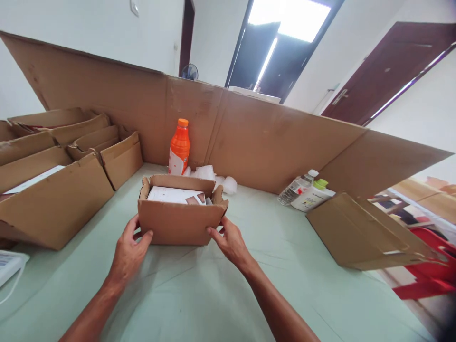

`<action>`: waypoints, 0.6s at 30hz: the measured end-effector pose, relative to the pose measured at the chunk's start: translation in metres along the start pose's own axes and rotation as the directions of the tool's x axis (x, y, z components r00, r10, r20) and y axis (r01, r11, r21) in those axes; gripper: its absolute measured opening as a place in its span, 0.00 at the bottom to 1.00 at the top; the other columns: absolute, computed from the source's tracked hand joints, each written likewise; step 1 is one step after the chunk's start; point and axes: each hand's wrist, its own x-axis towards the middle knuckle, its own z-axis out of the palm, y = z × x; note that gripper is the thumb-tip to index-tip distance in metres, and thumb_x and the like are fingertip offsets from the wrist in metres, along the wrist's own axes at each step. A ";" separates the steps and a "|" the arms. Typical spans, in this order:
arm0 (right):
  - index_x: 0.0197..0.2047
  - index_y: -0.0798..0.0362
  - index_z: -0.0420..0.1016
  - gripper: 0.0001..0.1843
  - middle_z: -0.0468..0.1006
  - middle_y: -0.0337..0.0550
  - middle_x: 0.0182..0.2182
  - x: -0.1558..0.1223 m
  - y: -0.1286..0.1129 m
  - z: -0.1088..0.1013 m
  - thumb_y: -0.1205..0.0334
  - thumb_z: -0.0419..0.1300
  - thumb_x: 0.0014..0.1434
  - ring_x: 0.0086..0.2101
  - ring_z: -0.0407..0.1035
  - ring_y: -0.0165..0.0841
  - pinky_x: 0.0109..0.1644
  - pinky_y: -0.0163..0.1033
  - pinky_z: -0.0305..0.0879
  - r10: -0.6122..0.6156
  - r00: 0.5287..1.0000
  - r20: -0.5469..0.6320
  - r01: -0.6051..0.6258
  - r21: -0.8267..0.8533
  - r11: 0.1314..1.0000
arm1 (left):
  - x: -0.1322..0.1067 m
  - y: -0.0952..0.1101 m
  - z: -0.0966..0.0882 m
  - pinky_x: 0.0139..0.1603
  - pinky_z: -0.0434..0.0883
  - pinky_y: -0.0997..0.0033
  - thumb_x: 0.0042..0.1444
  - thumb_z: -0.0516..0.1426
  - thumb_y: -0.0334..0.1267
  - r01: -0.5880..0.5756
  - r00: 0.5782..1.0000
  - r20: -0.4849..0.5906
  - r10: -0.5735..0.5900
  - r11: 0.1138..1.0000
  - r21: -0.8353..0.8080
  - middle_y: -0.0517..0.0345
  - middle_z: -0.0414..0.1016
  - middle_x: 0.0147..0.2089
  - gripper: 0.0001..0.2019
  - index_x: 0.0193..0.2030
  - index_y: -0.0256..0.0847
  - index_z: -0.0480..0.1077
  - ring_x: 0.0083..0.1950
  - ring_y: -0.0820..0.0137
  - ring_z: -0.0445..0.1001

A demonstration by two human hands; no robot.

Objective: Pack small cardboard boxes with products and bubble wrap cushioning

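A small open-topped cardboard box (178,223) rests on the green tablecloth in front of me. Inside it lies a white box (171,194) with a dark picture near its right end, and something small and greyish beside that. My left hand (130,247) grips the cardboard box at its lower left corner, thumb on the front face. At the right corner my right hand (230,240) holds it the same way, its thumb on the front and its fingers around the side. Just behind the box are an orange bottle (180,147) and white foam or plastic pieces (213,178).
Several open cardboard boxes (89,180) stand at the left. On the right are a clear bottle (297,187), a white container with a green cap (313,195) and another cardboard box (356,232). A tall cardboard panel (267,137) borders the back. A white device (10,266) sits lower left.
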 end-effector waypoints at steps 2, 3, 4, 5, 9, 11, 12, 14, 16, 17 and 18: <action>0.47 0.54 0.73 0.16 0.81 0.46 0.38 -0.003 0.004 -0.008 0.56 0.57 0.59 0.29 0.70 0.34 0.36 0.40 0.67 -0.019 0.999 -0.049 0.019 -0.009 1.000 | -0.005 0.003 0.015 0.54 0.75 0.56 0.51 0.59 0.50 -0.002 1.000 -0.001 0.002 1.000 -0.029 0.45 0.74 0.56 0.32 0.61 0.39 0.65 0.52 0.57 0.77; 0.45 0.54 0.73 0.14 0.81 0.46 0.36 -0.011 0.009 -0.015 0.56 0.57 0.58 0.29 0.70 0.34 0.35 0.39 0.67 -0.028 0.996 -0.080 0.027 -0.023 0.999 | -0.011 0.004 0.022 0.54 0.75 0.57 0.51 0.58 0.49 -0.020 1.000 0.008 0.020 0.999 -0.044 0.44 0.74 0.57 0.32 0.61 0.38 0.65 0.53 0.57 0.77; 0.44 0.54 0.73 0.13 0.80 0.45 0.34 -0.023 0.015 -0.022 0.56 0.57 0.59 0.28 0.70 0.35 0.33 0.39 0.67 -0.036 0.992 -0.118 0.031 -0.044 0.999 | -0.020 0.004 0.028 0.53 0.75 0.58 0.52 0.58 0.49 -0.036 0.999 0.037 0.038 0.998 -0.055 0.44 0.74 0.56 0.31 0.61 0.37 0.65 0.53 0.58 0.76; 0.41 0.54 0.73 0.12 0.79 0.44 0.31 -0.038 0.023 -0.028 0.55 0.58 0.59 0.27 0.70 0.35 0.31 0.39 0.67 -0.041 0.986 -0.163 0.030 -0.071 0.997 | -0.030 0.004 0.033 0.53 0.75 0.59 0.53 0.58 0.48 -0.049 0.995 0.079 0.054 0.997 -0.063 0.45 0.74 0.57 0.29 0.60 0.38 0.65 0.54 0.59 0.76; 0.33 0.51 0.70 0.11 0.74 0.40 0.24 -0.119 0.037 -0.029 0.53 0.59 0.63 0.23 0.68 0.34 0.26 0.37 0.65 -0.103 0.936 -0.337 0.054 -0.153 0.987 | -0.067 -0.007 0.026 0.52 0.76 0.63 0.55 0.57 0.47 -0.046 0.974 0.220 0.055 0.998 -0.047 0.49 0.76 0.56 0.24 0.58 0.42 0.69 0.51 0.62 0.78; 0.39 0.51 0.72 0.08 0.77 0.43 0.29 -0.150 0.033 -0.017 0.55 0.59 0.64 0.28 0.72 0.36 0.30 0.38 0.69 -0.149 0.929 -0.340 0.107 -0.137 0.985 | -0.074 -0.016 0.006 0.51 0.76 0.64 0.52 0.59 0.50 -0.019 0.981 0.191 0.020 1.000 -0.006 0.49 0.78 0.54 0.24 0.55 0.42 0.71 0.50 0.61 0.79; 0.45 0.51 0.72 0.10 0.79 0.46 0.34 -0.160 0.030 -0.010 0.55 0.58 0.64 0.32 0.74 0.38 0.35 0.40 0.72 -0.168 0.934 -0.315 0.137 -0.118 0.984 | -0.074 -0.020 -0.006 0.51 0.76 0.64 0.51 0.60 0.51 -0.005 0.986 0.164 0.000 1.000 0.029 0.50 0.79 0.52 0.25 0.53 0.42 0.72 0.50 0.60 0.79; 0.60 0.50 0.67 0.22 0.78 0.51 0.48 -0.167 0.030 -0.001 0.53 0.58 0.65 0.45 0.75 0.43 0.46 0.45 0.74 -0.193 0.949 -0.251 0.179 -0.079 0.981 | -0.070 -0.024 -0.026 0.50 0.76 0.64 0.49 0.61 0.53 0.000 0.992 0.125 -0.016 0.992 0.128 0.52 0.80 0.48 0.24 0.51 0.43 0.73 0.49 0.59 0.79; 0.70 0.49 0.54 0.37 0.70 0.56 0.60 -0.163 0.038 0.001 0.45 0.60 0.64 0.56 0.69 0.49 0.56 0.52 0.70 -0.188 0.963 -0.191 0.188 -0.020 0.982 | -0.065 -0.020 -0.037 0.48 0.76 0.64 0.49 0.61 0.55 -0.033 0.993 0.114 0.006 0.970 0.241 0.54 0.80 0.47 0.23 0.48 0.45 0.74 0.46 0.60 0.79; 0.73 0.49 0.47 0.46 0.64 0.58 0.65 -0.158 0.045 -0.001 0.40 0.61 0.62 0.61 0.64 0.51 0.60 0.55 0.67 -0.178 0.971 -0.161 0.185 0.027 0.982 | -0.063 -0.017 -0.038 0.45 0.76 0.65 0.48 0.61 0.55 -0.057 0.992 0.121 0.022 0.955 0.290 0.54 0.79 0.47 0.22 0.47 0.45 0.74 0.43 0.62 0.79; 0.75 0.49 0.39 0.54 0.57 0.59 0.69 -0.152 0.052 -0.002 0.36 0.61 0.59 0.65 0.59 0.52 0.64 0.56 0.64 -0.172 0.977 -0.124 0.183 0.082 0.980 | -0.062 -0.013 -0.038 0.41 0.76 0.67 0.48 0.61 0.56 -0.075 0.991 0.126 0.036 0.943 0.325 0.54 0.78 0.47 0.22 0.45 0.45 0.74 0.40 0.63 0.78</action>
